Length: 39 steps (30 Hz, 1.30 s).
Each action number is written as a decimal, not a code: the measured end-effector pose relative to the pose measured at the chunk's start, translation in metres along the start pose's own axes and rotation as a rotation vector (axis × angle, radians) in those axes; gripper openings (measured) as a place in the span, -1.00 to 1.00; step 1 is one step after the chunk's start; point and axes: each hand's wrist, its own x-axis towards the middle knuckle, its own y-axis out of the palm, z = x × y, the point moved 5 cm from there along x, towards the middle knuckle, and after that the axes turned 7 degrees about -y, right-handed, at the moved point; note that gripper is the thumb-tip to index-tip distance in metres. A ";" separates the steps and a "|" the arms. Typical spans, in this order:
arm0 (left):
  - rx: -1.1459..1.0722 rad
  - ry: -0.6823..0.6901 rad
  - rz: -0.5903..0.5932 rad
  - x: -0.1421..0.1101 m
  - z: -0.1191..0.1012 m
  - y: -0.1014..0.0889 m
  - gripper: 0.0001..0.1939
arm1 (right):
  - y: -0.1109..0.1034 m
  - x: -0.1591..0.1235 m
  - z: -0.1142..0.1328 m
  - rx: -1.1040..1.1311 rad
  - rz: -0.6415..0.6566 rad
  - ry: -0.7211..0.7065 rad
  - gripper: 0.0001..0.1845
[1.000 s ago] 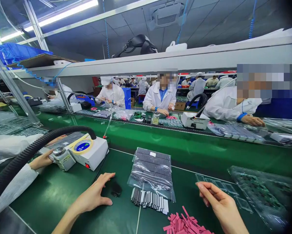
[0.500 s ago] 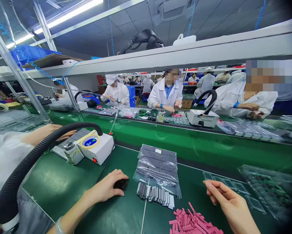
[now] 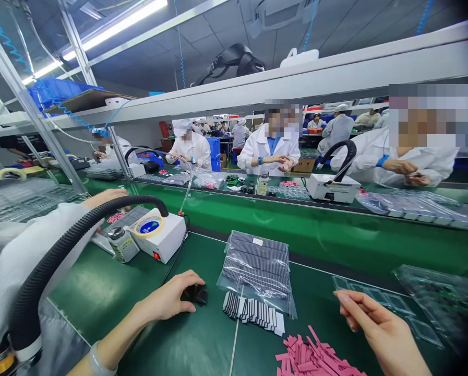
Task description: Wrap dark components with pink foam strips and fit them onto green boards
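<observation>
My left hand (image 3: pixel 175 297) rests on the green tabletop, its thumb and fingers curled round a small glossy black object (image 3: pixel 198 294) whose kind I cannot make out. My right hand (image 3: pixel 374 321) is raised at the right, thumb and index fingertip pressed together; whatever they pinch, if anything, is too small to see. Between the hands lies a fanned row of black-and-white strips (image 3: pixel 253 313), below a clear bag (image 3: pixel 257 261) filled with similar strips. A heap of pink strips (image 3: pixel 312 357) lies at the bottom, left of my right hand.
Clear plastic trays (image 3: pixel 378 297) lie beyond my right hand, beside a clear pack with green parts (image 3: pixel 433 297). At left stand a white box (image 3: pixel 167 235) with a tape roll, a bottle (image 3: pixel 123 245), and a thick black hose (image 3: pixel 73 230). A co-worker's sleeve (image 3: pixel 54 230) reaches in there.
The view has shifted slightly. More of the black object shows at my left fingers. At left, the co-worker's hand has drawn back, uncovering pink pieces. My right hand stays pinched.
</observation>
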 end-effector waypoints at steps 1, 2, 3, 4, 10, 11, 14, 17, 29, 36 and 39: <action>-0.007 -0.009 -0.001 -0.001 0.002 -0.001 -0.49 | 0.000 0.000 -0.001 -0.002 -0.001 0.003 -0.29; -0.017 -0.018 -0.004 -0.001 0.004 -0.002 -0.52 | 0.000 0.001 -0.001 -0.007 0.000 0.000 -0.29; -0.028 -0.026 -0.009 -0.002 0.005 -0.004 -0.57 | -0.001 0.001 -0.002 -0.014 0.005 -0.007 -0.30; -0.043 -0.034 -0.015 -0.002 0.007 -0.005 -0.62 | -0.001 0.002 -0.003 -0.022 0.014 -0.016 -0.31; -0.126 -0.075 -0.036 -0.002 0.008 -0.004 -0.65 | -0.005 0.005 -0.008 -0.041 0.022 -0.052 -0.34; -0.128 -0.082 -0.037 -0.002 0.007 -0.003 -0.63 | -0.005 0.006 -0.008 -0.043 0.022 -0.051 -0.34; -0.111 -0.105 -0.039 -0.003 0.006 -0.004 -0.58 | -0.004 0.006 -0.008 -0.052 0.022 -0.046 -0.33; -0.083 -0.128 -0.036 -0.005 0.004 -0.007 -0.54 | -0.004 0.007 -0.007 -0.051 0.006 -0.022 -0.29; 0.318 -0.040 0.038 0.002 -0.020 0.002 -0.54 | -0.005 0.003 -0.005 -0.027 0.015 -0.013 -0.31; 0.688 0.000 0.083 0.008 -0.045 0.014 -0.59 | -0.007 0.008 -0.011 -0.034 0.029 -0.015 -0.30; 0.790 0.010 0.099 0.011 -0.050 0.017 -0.58 | -0.008 0.009 -0.012 -0.037 0.026 -0.018 -0.30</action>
